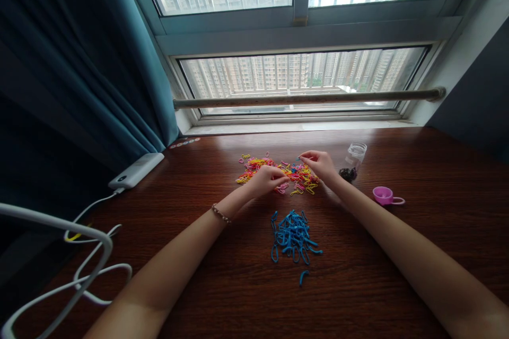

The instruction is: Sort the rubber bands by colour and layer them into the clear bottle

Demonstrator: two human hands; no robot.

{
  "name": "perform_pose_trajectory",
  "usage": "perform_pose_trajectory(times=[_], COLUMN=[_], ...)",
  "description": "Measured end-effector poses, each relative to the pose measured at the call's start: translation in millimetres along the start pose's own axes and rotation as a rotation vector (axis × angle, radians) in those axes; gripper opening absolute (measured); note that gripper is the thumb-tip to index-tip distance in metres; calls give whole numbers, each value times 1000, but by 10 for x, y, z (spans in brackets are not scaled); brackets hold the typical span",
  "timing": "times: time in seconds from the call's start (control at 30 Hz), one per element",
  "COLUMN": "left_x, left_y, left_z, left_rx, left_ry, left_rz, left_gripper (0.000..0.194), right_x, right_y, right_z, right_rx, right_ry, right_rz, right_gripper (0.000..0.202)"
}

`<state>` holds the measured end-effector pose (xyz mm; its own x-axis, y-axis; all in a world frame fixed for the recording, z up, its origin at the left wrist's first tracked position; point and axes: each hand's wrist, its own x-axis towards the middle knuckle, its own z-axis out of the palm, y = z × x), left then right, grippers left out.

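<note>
A mixed pile of small rubber bands (258,164) in pink, yellow, orange and red lies on the brown table. My left hand (267,179), with a beaded bracelet at the wrist, is closed in a pinch over the pile's front; whatever is between its fingertips is hidden. At the pile's far right, my right hand (320,164) pinches a small blue rubber band (298,158) at its fingertips. Nearer to me is a separate heap of blue rubber bands (293,235). One single blue band (304,277) lies apart in front of that heap.
Right of my right hand are a clear jar (357,153), a dark bunched item (348,174) and a pink cup-shaped piece with a loop (383,195). On the left are a white power strip (137,169), looping white cables (105,246) and a blue curtain (131,63). A window stands behind.
</note>
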<state>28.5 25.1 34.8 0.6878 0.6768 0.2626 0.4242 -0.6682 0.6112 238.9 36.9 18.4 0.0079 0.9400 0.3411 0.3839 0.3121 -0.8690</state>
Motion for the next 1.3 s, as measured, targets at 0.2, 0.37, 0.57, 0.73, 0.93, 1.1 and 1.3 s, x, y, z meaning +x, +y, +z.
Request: perform_pose_trajectory(times=[0.2, 0.37, 0.57, 0.73, 0.93, 1.1, 1.3], left_x=[2, -36, -28, -15, -25, -26, -33], left_y=[-182, -162, -156, -127, -111, -118, -110], left_z=[78, 227, 246, 237, 232, 232, 220], left_rx=[240, 431, 533, 594, 545, 507, 499], left_ry=[300, 163, 47, -39, -3, 15, 48], left_rz=[63, 79, 77, 19, 20, 32, 58], left_gripper=[24, 39, 47, 48, 48, 46, 40], right_x=[-96, -67, 12, -25, -48, -58, -65], right_y=[-372, -246, 101, 214, 215, 236, 245], right_z=[-126, -29, 50, 26, 36, 58, 73], right_rx=[160, 34, -363, -568, -568, -574, -555], right_ry=[-1022, -886, -212, -165, -226, -186, -154], right_rz=[115, 72, -256, -217, -360, -377, -385], right_gripper=[29, 23, 28, 27, 31, 27, 16])
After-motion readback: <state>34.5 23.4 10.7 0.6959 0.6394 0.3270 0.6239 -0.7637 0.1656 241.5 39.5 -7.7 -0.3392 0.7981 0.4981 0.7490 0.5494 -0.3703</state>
